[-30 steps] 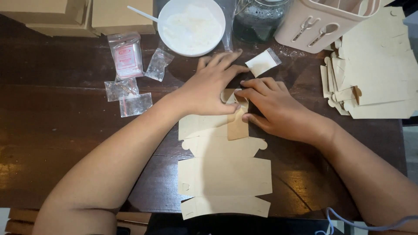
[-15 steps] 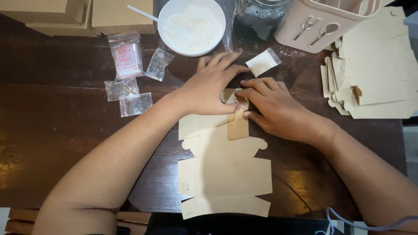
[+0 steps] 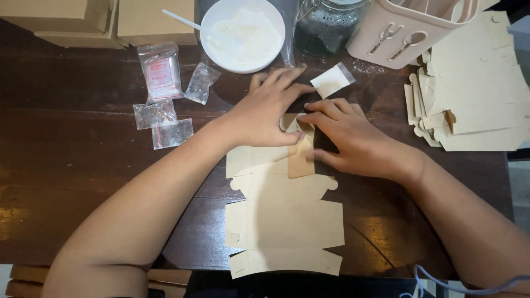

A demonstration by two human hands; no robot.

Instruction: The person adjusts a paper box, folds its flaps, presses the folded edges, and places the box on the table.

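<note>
Two bare hands meet at the far end of a flat, die-cut box blank of tan cardboard [image 3: 284, 221], which lies unfolded on the dark brown wooden table [image 3: 83, 182] directly in front of the person. The left hand [image 3: 268, 110] lies flat and open on the blank, fingers spread, so that the sheet cannot slide while the other hand works. The right hand [image 3: 353, 138] is half closed; its fingertips and thumb pinch a narrow side flap of the same cardboard [image 3: 301, 154], which is bent over onto the panel, probably to press the crease sharp.

Just beyond the fingers lies a small white sachet [image 3: 332, 80], close enough to be picked up easily. Farther back stand a round white bowl with white powder [image 3: 243, 33], a glass jar with dark contents [image 3: 326, 27] and a beige plastic cutlery holder [image 3: 408, 27]. Several small clear plastic bags [image 3: 165, 116] lie to the left, well apart from the blank. To the right, a loose stack of more flat tan blanks [image 3: 475, 94] waits within arm's reach, and closed tan cardboard boxes [image 3: 99, 19] stand at the far left corner.
</note>
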